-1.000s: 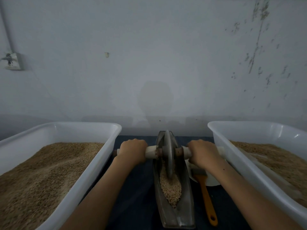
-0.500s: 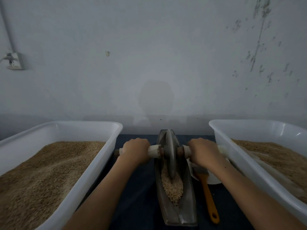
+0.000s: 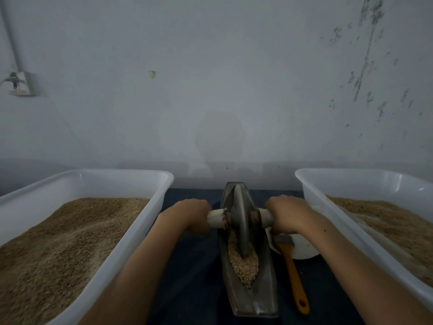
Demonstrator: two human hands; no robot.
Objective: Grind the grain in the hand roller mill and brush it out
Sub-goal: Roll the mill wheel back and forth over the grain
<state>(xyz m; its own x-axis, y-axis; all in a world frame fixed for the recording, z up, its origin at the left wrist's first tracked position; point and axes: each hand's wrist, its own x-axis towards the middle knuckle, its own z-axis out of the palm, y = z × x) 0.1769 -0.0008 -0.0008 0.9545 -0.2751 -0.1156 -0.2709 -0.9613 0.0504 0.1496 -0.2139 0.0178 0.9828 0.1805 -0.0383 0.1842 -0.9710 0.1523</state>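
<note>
Grain (image 3: 243,266) lies in a tan heap inside the trough (image 3: 262,292) of the hand roller mill, a long, boat-shaped metal channel that sits on a dark blue cloth (image 3: 194,277) and points away from the person toward a pale wall (image 3: 222,78). An upright metal wheel (image 3: 240,221) stands on edge in the trough with its lower rim sunk in the far part of the heap, while the near part of the heap tapers to a point toward the person. A pale axle handle (image 3: 216,218) runs through the wheel's hub and sticks out on both sides. The left hand (image 3: 189,215) has its fingers curled round the left end of the handle, and the right hand (image 3: 289,213) has its fingers wrapped round the right end, both knuckles up. Just right of the trough lies a brush (image 3: 291,268) with an orange handle, its bristle end under the right wrist and resting against a white dish (image 3: 304,249) that is partly hidden by the forearm. On the left stands a white tub (image 3: 145,207) filled with brown grain that slopes up toward its far end. On the right stands a second white tub (image 3: 328,191), also holding brown grain. A small electrical box (image 3: 20,83) is fixed to the wall at far left.
</note>
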